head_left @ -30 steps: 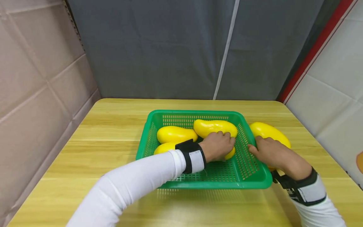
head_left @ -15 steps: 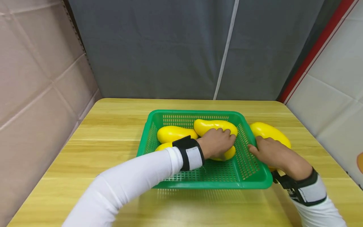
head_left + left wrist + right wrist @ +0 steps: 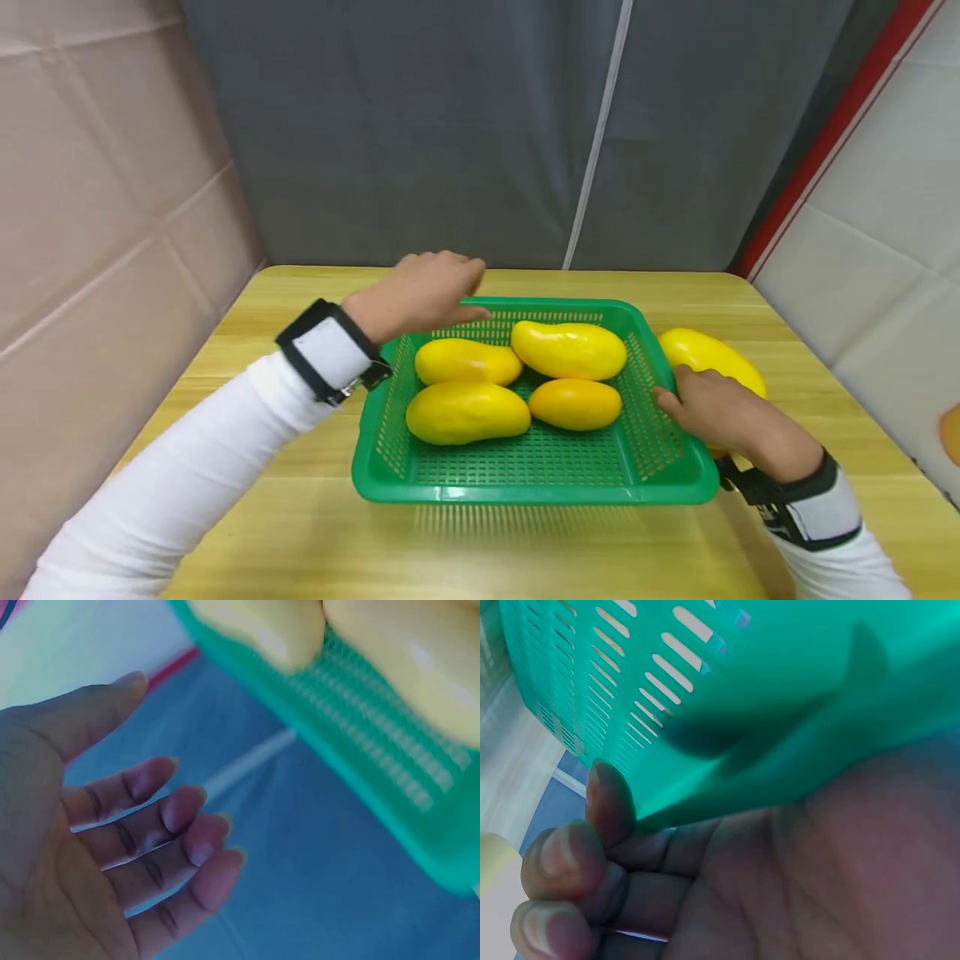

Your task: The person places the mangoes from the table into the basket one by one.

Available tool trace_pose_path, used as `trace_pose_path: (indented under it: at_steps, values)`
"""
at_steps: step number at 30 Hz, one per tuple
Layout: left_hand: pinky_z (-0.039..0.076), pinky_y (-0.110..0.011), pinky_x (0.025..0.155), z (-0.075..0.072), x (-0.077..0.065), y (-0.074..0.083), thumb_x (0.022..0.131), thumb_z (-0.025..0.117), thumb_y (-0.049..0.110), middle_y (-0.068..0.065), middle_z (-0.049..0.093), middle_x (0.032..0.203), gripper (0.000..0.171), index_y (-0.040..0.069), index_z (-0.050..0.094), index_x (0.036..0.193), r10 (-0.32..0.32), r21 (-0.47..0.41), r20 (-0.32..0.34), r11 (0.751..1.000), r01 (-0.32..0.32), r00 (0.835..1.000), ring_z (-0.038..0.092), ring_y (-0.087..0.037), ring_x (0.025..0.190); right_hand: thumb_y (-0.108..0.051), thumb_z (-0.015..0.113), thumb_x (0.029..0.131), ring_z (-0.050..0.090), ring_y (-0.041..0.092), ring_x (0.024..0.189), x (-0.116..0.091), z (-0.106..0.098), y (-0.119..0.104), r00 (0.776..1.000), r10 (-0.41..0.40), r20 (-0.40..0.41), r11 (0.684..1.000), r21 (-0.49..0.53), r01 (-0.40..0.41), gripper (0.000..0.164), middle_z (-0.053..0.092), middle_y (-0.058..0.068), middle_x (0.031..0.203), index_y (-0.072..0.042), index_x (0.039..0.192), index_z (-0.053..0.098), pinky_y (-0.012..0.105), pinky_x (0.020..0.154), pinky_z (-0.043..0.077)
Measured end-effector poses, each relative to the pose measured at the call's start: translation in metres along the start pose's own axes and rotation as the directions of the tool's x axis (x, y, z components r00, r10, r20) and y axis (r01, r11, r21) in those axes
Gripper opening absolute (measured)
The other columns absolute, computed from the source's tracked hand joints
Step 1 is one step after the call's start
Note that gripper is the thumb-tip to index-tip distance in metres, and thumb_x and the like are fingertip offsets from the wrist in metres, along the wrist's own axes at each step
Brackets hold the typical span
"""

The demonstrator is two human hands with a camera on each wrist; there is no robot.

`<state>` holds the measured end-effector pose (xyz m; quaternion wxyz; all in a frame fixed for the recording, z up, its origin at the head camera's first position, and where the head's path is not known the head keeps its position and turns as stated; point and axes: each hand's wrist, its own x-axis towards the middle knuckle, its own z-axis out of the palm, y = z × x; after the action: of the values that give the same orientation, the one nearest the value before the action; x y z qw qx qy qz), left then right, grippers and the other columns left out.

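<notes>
The left hand (image 3: 423, 287) is pulling away with relaxed fingers — apparently leaving four yellow fruits (image 3: 468, 412) resting in the green basket (image 3: 525, 493) near the far edge of the tabletop (image 3: 322, 283) — while the right hand (image 3: 731, 417) is gripping the basket's rim.

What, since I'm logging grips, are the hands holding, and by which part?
The right hand grips the green basket by its right rim; the left hand holds nothing.

Wood-grain table (image 3: 300, 500), grey backdrop (image 3: 405, 133), 1 white stripe (image 3: 597, 137), pinkish left wall (image 3: 105, 200), red-edged right wall (image 3: 885, 250)
</notes>
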<state>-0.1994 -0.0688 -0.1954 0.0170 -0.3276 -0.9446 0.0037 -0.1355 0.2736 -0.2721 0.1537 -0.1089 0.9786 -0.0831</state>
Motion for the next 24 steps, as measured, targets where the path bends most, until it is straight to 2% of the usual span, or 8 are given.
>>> trace_pose_path:
  at_steps: [3,6,9,12,17,24]
  values:
    - [0.043,-0.031,0.052,0.000,-0.023,-0.031,0.085,0.061,0.043,-0.002,0.058,0.079,0.034,0.011,0.055,0.096,-0.086,-0.122,-0.096,0.990,0.074,0.992,0.050,-0.017,0.060,-0.035,0.041,0.096,0.051,0.020,0.067,-0.003,-0.001,0.003,1.000,0.004,-0.017,1.000,-0.011,-0.004,0.053,0.053,0.012,0.079,0.016,0.111,0.041,0.038,0.061,0.044]
    - [0.041,-0.031,0.053,0.012,-0.041,-0.053,0.086,0.061,0.040,-0.004,0.054,0.070,0.033,0.008,0.054,0.093,-0.131,-0.252,-0.160,0.964,0.088,0.978,0.047,-0.017,0.056,-0.034,0.041,0.096,0.051,0.020,0.066,-0.005,-0.001,0.005,1.000,0.011,-0.018,1.000,-0.009,-0.011,0.053,0.053,0.012,0.078,0.017,0.111,0.041,0.038,0.061,0.044]
    - [0.040,-0.031,0.054,0.031,-0.054,-0.067,0.086,0.061,0.040,-0.004,0.050,0.066,0.034,0.007,0.052,0.087,-0.151,-0.342,-0.197,0.937,0.076,0.969,0.044,-0.017,0.055,-0.035,0.041,0.096,0.051,0.020,0.066,-0.008,-0.001,0.006,1.000,0.024,-0.007,1.000,0.004,-0.024,0.054,0.053,0.012,0.078,0.016,0.111,0.040,0.037,0.061,0.044]
    - [0.038,-0.030,0.053,0.050,-0.062,-0.072,0.086,0.060,0.043,-0.004,0.047,0.062,0.037,0.009,0.050,0.081,-0.179,-0.394,-0.205,0.915,0.086,0.962,0.042,-0.017,0.054,-0.036,0.041,0.097,0.051,0.020,0.068,-0.010,0.000,0.006,0.999,0.035,0.000,0.999,0.016,-0.035,0.054,0.053,0.012,0.079,0.016,0.111,0.040,0.038,0.062,0.044]
    - [0.035,-0.029,0.050,0.077,-0.072,-0.071,0.085,0.060,0.048,-0.002,0.043,0.058,0.040,0.011,0.047,0.073,-0.232,-0.446,-0.202,0.886,0.122,0.951,0.040,-0.016,0.049,-0.035,0.040,0.097,0.051,0.019,0.067,-0.011,0.001,0.004,0.999,0.035,-0.010,0.999,0.022,-0.034,0.053,0.053,0.010,0.078,0.015,0.113,0.040,0.037,0.062,0.044]
    - [0.031,-0.028,0.049,0.102,-0.078,-0.066,0.083,0.060,0.051,0.000,0.036,0.055,0.046,0.011,0.044,0.067,-0.241,-0.477,-0.210,0.871,0.116,0.947,0.036,-0.015,0.047,-0.035,0.041,0.096,0.051,0.018,0.067,-0.012,0.000,0.002,0.999,0.034,-0.022,0.999,0.022,-0.033,0.053,0.053,0.010,0.078,0.015,0.114,0.041,0.036,0.062,0.044]
